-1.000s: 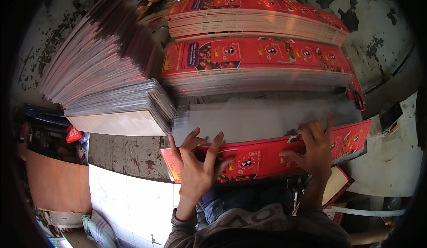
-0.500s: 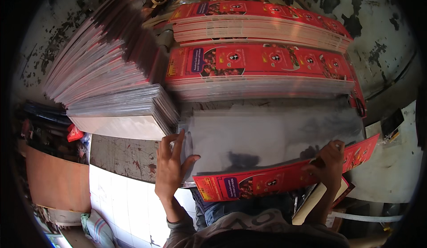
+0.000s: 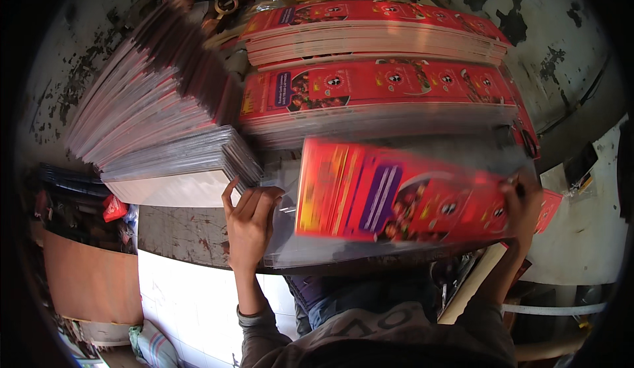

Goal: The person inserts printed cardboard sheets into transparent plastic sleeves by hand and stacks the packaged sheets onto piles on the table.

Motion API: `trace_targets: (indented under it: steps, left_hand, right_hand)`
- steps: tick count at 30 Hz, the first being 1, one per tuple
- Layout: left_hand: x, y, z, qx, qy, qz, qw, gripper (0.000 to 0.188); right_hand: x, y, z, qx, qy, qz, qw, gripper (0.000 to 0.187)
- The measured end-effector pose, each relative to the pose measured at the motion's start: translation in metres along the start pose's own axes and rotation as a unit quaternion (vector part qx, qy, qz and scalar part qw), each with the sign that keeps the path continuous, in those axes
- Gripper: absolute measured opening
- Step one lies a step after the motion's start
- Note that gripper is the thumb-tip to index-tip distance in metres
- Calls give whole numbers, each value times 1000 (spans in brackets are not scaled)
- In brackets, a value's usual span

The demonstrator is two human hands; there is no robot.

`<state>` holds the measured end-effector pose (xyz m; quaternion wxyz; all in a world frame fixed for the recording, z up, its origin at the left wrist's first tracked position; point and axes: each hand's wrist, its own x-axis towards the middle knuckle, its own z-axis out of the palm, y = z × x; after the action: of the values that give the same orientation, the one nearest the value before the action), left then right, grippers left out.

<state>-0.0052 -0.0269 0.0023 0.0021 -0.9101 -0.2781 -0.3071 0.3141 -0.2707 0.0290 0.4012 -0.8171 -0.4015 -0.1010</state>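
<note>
One red strip [image 3: 404, 193] stretches left from the right hand [image 3: 526, 200], seemingly pinching its blurred end; left hand [image 3: 252, 215], grip unclear, is just beyond its left end.

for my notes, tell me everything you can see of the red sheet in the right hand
The red sheet is long, apparently thin card, with yellow near its left end, a purple patch and pictures of food. It looks blurred. It slants over clear plastic, the right hand gripping it toward its right end. Whether it touches the plastic is unclear.
</note>
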Motion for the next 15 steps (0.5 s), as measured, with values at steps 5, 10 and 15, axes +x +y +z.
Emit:
trace_targets:
  steps: [5,10,15]
  left_hand:
    - [0,0,2,59,12,85,995,16]
    - [2,3,9,59,62,151,985,14]
    - [-2,4,10,78,92,163,979,15]
  right_hand:
    - [46,-32,-3,-6,30,4,1000,32]
    - [99,-99,23,90,24,-174,980,30]
    - [132,-215,46,209,-100,-255,939,27]
